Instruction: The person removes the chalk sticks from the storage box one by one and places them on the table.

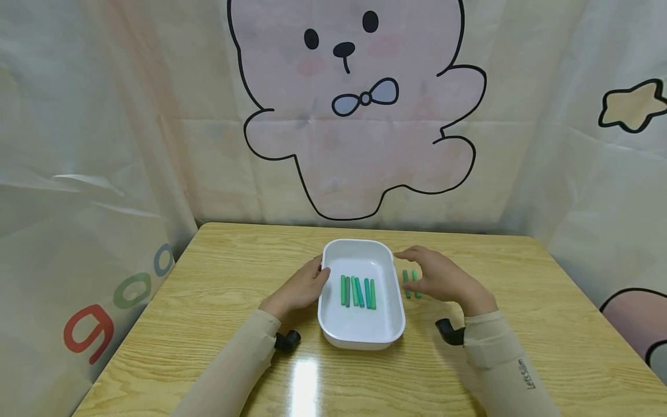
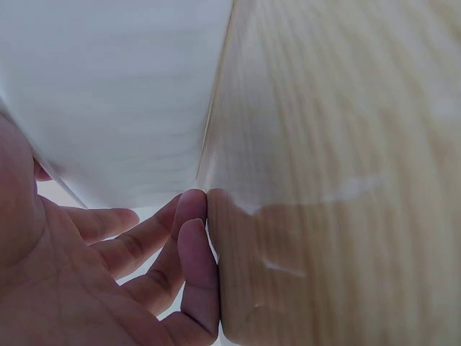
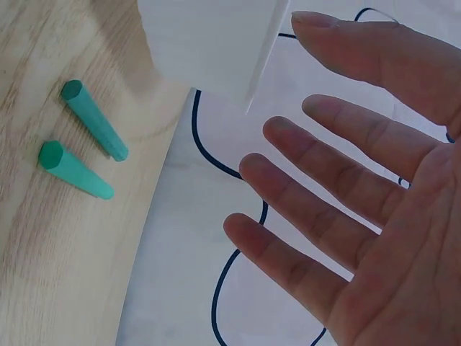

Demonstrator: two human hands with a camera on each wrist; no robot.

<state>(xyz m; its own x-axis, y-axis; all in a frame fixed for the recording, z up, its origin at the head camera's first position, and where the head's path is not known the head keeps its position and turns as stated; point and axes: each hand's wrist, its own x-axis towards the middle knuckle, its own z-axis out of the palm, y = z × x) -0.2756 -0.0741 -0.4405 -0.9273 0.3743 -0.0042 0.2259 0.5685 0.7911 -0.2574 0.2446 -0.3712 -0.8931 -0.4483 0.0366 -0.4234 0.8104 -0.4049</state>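
Note:
A white plastic tray [image 1: 388, 324] stands on the table in front of me. Several short green sticks [image 1: 359, 292] lie side by side on its floor, in lighter and darker shades. My left hand [image 1: 299, 288] holds the tray's left side, thumb over the rim; in the left wrist view its fingers [image 2: 144, 249] reach along the outer wall near the tabletop. Just right of the tray, my right hand [image 1: 443, 275] hovers with spread fingers and nothing in its grasp. Under it, two loose green sticks [image 3: 97, 122] with six-sided ends lie on the wood.
The wooden table [image 1: 250, 260] reaches back to a hanging cloth [image 1: 208, 174] printed with a bear. More cloth hangs along both sides. A black wrist strap piece [image 1: 450, 332] shows beside the right sleeve, another [image 1: 288, 341] by the left.

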